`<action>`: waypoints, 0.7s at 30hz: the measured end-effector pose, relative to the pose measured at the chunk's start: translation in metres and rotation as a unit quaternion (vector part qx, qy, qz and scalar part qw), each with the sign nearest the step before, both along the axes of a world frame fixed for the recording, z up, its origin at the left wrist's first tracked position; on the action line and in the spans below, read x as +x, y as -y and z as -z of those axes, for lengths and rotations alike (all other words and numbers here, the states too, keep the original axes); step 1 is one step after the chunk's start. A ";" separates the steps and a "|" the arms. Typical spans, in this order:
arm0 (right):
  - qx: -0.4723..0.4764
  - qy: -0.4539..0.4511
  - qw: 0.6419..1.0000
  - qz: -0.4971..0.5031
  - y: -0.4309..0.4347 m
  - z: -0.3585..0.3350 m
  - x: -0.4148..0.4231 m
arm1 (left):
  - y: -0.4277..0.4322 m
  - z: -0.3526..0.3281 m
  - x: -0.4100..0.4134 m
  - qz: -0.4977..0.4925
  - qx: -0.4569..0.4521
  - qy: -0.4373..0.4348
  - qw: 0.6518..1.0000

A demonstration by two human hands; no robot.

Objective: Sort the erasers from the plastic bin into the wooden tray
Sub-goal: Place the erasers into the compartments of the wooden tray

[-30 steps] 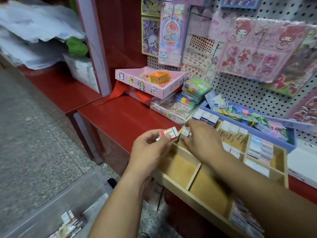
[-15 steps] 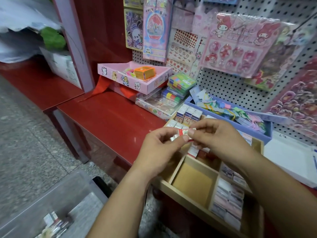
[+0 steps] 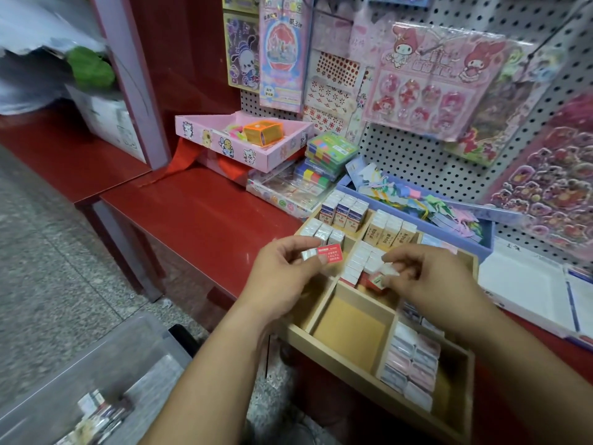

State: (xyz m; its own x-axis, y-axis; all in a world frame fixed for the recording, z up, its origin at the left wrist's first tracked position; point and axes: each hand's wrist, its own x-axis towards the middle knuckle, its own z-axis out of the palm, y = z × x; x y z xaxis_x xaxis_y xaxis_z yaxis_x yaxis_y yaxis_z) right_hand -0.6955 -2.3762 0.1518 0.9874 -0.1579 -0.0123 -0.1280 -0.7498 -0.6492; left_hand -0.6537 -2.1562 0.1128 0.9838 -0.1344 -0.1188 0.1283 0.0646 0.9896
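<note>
A wooden tray (image 3: 359, 379) with several compartments sits on the red table's front edge, most cells packed with rows of wrapped erasers. My left hand (image 3: 282, 271) holds a red-and-white eraser (image 3: 327, 254) above the tray's left side. My right hand (image 3: 430, 277) pinches another red-and-white eraser (image 3: 383, 274) over a middle compartment holding white erasers. One front compartment (image 3: 349, 329) shows bare wood. The clear plastic bin (image 3: 90, 390) stands on the floor at lower left, with a few erasers in it.
A red table (image 3: 199, 213) carries a pink box (image 3: 237, 146), stacked colourful packs (image 3: 327, 155) and a blue tray (image 3: 426, 216) of paper items. Behind hangs a pegboard (image 3: 417, 155) with sticker packs. White notebooks (image 3: 539, 284) lie at right. Grey floor at left.
My hands have separated: the left one keeps a red-and-white eraser, the right one has drawn another to the right and down over the tray's middle. The camera shifted slightly.
</note>
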 end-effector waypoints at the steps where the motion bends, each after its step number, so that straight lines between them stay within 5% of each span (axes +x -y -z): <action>1: -0.046 0.008 0.999 -0.004 -0.003 0.004 0.001 | 0.001 0.000 0.000 0.004 0.008 0.000 1.000; 7: -0.228 0.038 0.972 -0.041 -0.017 0.023 0.007 | 0.003 -0.001 -0.004 0.025 0.013 0.004 1.000; 12: -0.240 0.019 0.971 -0.010 -0.024 0.026 0.008 | 0.002 0.001 -0.003 0.024 0.002 -0.009 1.000; 16: -0.156 -0.002 0.988 0.011 -0.018 0.021 0.009 | 0.002 0.003 -0.002 0.027 -0.007 -0.022 0.999; 21: 0.077 0.027 0.996 0.038 -0.018 0.005 0.004 | 0.002 0.000 -0.002 0.030 -0.019 -0.022 0.999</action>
